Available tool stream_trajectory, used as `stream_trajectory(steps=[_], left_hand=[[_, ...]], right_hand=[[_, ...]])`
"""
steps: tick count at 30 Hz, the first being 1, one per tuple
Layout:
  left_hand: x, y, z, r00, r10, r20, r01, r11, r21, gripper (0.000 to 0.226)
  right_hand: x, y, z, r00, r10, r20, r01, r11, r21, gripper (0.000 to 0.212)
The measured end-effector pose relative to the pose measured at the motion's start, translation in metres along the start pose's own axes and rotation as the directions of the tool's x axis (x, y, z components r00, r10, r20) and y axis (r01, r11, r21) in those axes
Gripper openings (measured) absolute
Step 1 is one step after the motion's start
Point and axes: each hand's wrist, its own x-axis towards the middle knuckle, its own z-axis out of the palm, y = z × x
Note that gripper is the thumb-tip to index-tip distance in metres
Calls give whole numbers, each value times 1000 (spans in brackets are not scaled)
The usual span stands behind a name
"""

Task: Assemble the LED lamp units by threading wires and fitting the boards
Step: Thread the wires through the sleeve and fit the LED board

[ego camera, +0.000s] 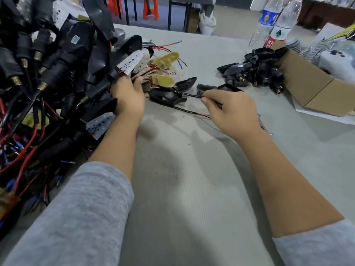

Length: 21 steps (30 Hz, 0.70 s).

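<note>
On the grey ribbed tabletop, the right hand pinches a thin black sheathed wire running from a black plastic lamp housing mid-tabletop; the left hand, fingers extended, reaches into white LED boards near the left edge.

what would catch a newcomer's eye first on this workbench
First the big heap of black lamp housings with red and blue wires, piled at the left edge of the table. Next the two bare hands in the middle: the left hand reaches into the heap, while the right hand pinches a black sheathed wire that leads to a housing lying in front. Far right, an open cardboard box spills more black parts.
</note>
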Motion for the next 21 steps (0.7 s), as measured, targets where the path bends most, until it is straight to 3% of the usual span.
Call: stream_trajectory(steps=[6,9,12,15,18,21], left_hand=[[7,-2,-3,997,-76,6,76,990,-121,51],[6,-2,-5,990,-130,55,139,966,-219,51],[8,-7,-6,992,-86,90,103,973,-208,43],[6,-12,-8,987,-7,159,33,986,-165,38],[3,-19,-7,977,76,199,-63,996,-71,38],[6,-21,-3,983,68,171,-61,997,-43,39]], right_hand=[[-4,-7,-11,995,-74,67,64,989,135,18],[-6,-22,-15,977,-109,185,76,981,176,25],[-13,-48,-5,924,-205,322,149,970,190,23],[-17,-65,12,875,-288,390,260,958,122,24],[-16,-73,22,885,-313,344,343,939,-27,21],[-11,-79,24,917,-206,341,265,954,-138,28]])
